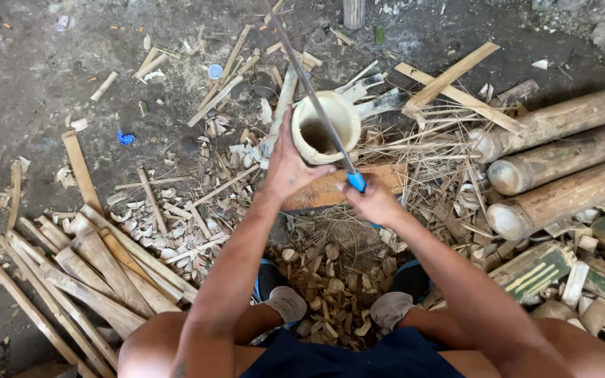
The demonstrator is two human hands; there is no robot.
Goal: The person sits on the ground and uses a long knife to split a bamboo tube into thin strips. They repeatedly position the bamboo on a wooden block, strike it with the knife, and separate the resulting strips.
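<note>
My left hand [290, 166] grips the near side of an upright, hollow bamboo section [325, 126], pale at its cut rim. My right hand [374, 201] is closed on the blue handle of a long thin blade [311, 87]. The blade runs up and away from the handle, across the top of the bamboo's open end. The bamboo stands on a flat wooden board [330, 187] on the ground in front of my knees.
Three thick bamboo poles [561, 161] lie at the right, with green-painted pieces [537, 269] below them. Split bamboo slats [99, 273] are stacked at the lower left. Chips and shavings [327, 280] litter the dirt floor between my feet and around the board.
</note>
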